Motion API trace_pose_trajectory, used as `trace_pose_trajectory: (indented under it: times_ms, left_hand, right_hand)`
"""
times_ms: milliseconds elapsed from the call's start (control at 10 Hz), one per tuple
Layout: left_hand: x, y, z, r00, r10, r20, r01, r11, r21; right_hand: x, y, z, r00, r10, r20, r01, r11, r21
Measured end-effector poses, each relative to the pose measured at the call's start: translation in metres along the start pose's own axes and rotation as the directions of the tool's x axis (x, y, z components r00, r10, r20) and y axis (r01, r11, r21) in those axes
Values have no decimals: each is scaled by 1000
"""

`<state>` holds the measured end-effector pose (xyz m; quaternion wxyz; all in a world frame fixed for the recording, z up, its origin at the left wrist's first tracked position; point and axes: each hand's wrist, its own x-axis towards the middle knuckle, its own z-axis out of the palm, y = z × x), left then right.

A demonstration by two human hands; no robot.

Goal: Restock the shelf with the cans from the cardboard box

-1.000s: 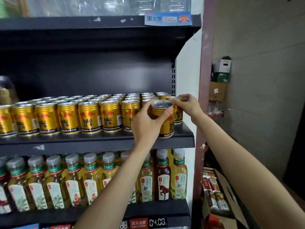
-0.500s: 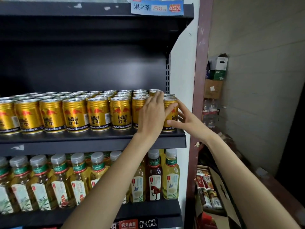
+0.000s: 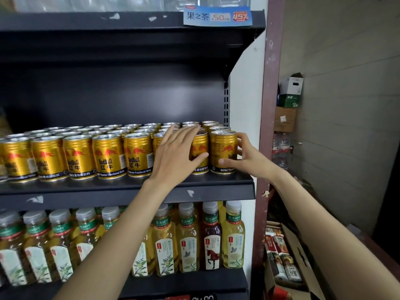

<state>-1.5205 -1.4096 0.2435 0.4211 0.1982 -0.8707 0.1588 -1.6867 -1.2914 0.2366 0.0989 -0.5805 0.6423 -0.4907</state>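
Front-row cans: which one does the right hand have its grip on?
The rightmost front-row can, at the shelf's right end. The right hand wraps its right side, thumb across its front; the left hand lies open against the neighbouring can.

Two bare forearms in view, no sleeves anywhere along them, right up to the frame's lower edge. The left hand (image 3: 175, 152) carries no ring, no watch, no glove, and its fingers (image 3: 184, 135) are long and slim with short, plain nails. The right hand (image 3: 249, 158) is bare too, wrist unadorned, thumbnail short and unpainted. No bands, no markings on either arm.
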Motion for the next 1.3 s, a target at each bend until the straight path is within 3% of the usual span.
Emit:
trace_pose_trajectory:
  times_ms: [400, 900, 1100, 1200, 1300]
  left_hand:
    - [0, -2, 3, 999, 10, -34, -11, 1000, -11]
    - [0, 3, 2, 1000, 10, -6, -10, 1000, 19]
    - [-5, -3, -4, 999, 42, 2, -42, 999, -25]
    - [-19, -7, -10, 992, -6, -127, -12, 990, -139]
    - [-29, -6, -23, 953, -185, -241, 93, 933, -347]
  right_hand:
    - [9, -2, 7, 995, 53, -84, -56, 998, -25]
    - [4, -9, 15, 990, 111, -88, -110, 994, 15]
    - [-13, -17, 18, 978, 63, -197, -61, 998, 16]
    - [-22, -25, 22, 950, 12, -311, -18, 1000, -16]
    - [-30, -34, 29, 858, -125, -498, 59, 987, -146]
